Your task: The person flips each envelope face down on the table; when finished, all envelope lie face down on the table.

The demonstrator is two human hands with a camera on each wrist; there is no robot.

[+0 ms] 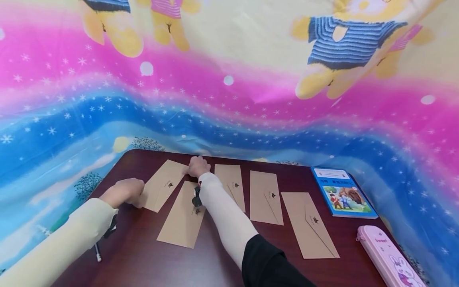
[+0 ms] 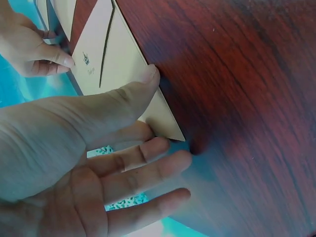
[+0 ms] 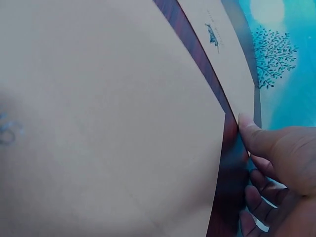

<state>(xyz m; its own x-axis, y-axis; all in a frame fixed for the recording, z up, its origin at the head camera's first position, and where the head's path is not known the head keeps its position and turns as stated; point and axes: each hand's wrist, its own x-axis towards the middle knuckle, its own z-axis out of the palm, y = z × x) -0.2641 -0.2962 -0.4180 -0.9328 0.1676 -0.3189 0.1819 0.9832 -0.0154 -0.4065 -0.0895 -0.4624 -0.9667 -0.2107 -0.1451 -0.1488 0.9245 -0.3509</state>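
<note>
Several brown paper envelopes lie in a row on the dark wood table, each with a small black crown print. The leftmost envelope [image 1: 161,187] sits slanted, with a hand at either end. My left hand [image 1: 127,192] holds its near left edge; in the left wrist view, the thumb [image 2: 140,89] lies on top and the index finger reaches under the edge, the other fingers spread. At the far right corner, my right hand [image 1: 198,166] pinches the same envelope between thumb [image 3: 256,138] and index finger. Beneath my right wrist lies a second envelope [image 1: 181,223], its upper right part covered.
To the right lie more envelopes [image 1: 263,191], a blue picture-covered book [image 1: 344,195] and a pink pencil case [image 1: 391,255] with a rabbit on it. A pen-like stick [image 1: 97,253] shows below my left wrist. A printed cloth [image 1: 229,107] hangs behind the table [image 1: 136,247].
</note>
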